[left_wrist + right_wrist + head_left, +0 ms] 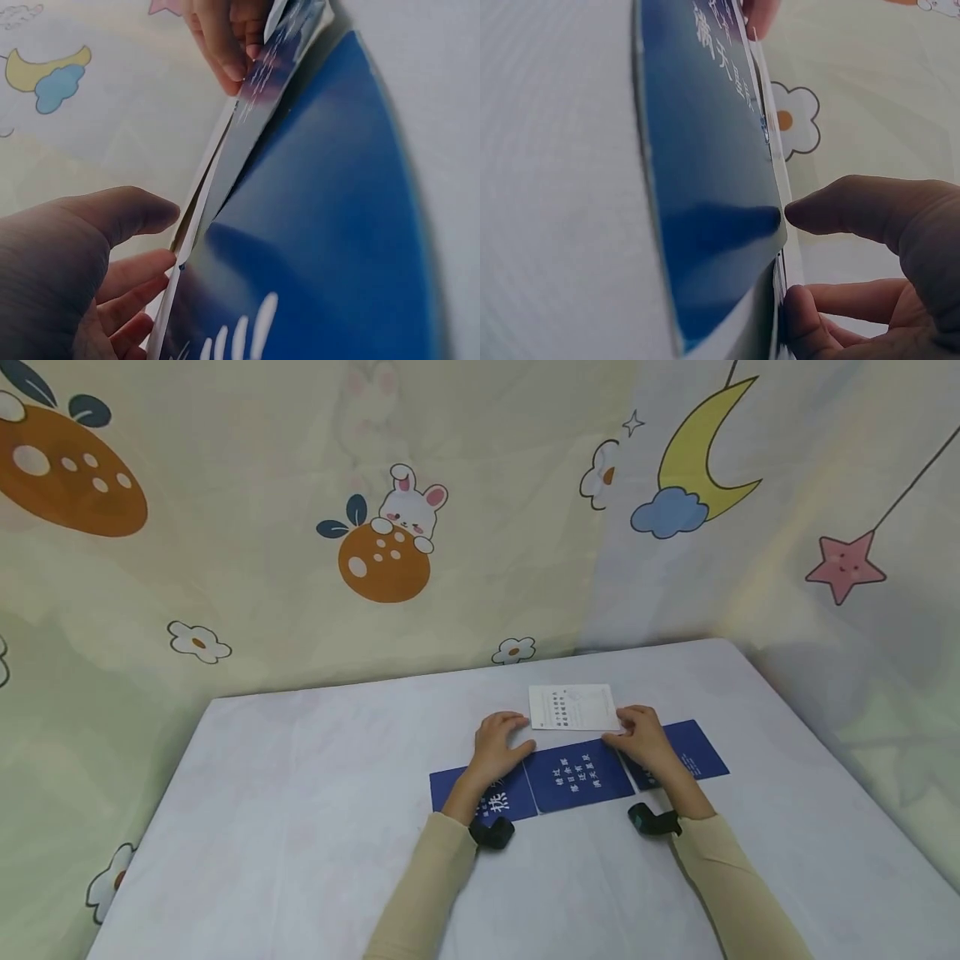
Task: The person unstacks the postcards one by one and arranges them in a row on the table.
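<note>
A white printed card (pixel 573 707) lies on the table beyond a row of three blue cards with white lettering. My left hand (pixel 497 748) is at the white card's left edge, its thumb close to the top of the middle blue card (pixel 579 777). Its wrist covers part of the left blue card (pixel 517 797). At the white card's right edge are the fingers of my right hand (pixel 643 741), which partly covers the right blue card (pixel 693 752). In the right wrist view, the right thumb (pixel 840 206) meets a blue card's edge. Thumb and fingers stand apart on both hands.
The cards lie on a white-covered table (pixel 300 810). Behind it hangs a cartoon-printed cloth (pixel 262 527), which also runs along the sides. Each wrist wears a small black camera, one at the left cuff (pixel 492 834) and one at the right cuff (pixel 652 820).
</note>
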Tool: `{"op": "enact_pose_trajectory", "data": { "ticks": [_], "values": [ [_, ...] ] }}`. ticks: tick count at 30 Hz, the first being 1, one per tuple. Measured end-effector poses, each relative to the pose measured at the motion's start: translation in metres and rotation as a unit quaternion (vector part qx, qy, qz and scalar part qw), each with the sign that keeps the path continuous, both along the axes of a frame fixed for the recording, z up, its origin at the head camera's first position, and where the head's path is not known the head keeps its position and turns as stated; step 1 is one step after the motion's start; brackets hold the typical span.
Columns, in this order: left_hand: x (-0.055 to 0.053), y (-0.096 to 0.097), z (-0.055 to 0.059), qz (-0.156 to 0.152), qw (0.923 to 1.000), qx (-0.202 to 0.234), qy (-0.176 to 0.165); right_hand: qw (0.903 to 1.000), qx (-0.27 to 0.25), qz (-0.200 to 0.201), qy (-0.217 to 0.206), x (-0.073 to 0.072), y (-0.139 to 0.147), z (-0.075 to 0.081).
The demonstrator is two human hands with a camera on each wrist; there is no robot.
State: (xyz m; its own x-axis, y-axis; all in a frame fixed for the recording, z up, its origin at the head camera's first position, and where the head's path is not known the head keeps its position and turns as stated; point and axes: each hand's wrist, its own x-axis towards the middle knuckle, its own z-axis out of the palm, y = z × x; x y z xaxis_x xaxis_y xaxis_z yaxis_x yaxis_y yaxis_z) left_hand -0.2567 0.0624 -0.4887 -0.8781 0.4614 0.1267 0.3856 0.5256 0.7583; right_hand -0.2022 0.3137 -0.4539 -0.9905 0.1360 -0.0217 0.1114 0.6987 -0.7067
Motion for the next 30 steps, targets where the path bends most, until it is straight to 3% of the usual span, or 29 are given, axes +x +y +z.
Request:
{"op": "enact_pose_trajectory", "data": {
  "ticks": [6,16,30],
  "values": [
    [-0.001,-0.0004,0.0024,0.003,0.9998,-0.017,0.008,0.9999,-0.003,-0.002,0.011,-0.0028,-0.0005,-0.0024],
    [-0.0003,0.0001,0.0016,0.009,0.9998,-0.018,-0.002,0.999,-0.033,-0.031,-0.006,-0.0035,-0.0044,-0.0031],
    [0.0001,0.0007,0.0017,0.019,0.9997,-0.012,-0.007,0.9977,-0.057,-0.037,-0.001,-0.0074,-0.0005,-0.0042]
  ]
}}
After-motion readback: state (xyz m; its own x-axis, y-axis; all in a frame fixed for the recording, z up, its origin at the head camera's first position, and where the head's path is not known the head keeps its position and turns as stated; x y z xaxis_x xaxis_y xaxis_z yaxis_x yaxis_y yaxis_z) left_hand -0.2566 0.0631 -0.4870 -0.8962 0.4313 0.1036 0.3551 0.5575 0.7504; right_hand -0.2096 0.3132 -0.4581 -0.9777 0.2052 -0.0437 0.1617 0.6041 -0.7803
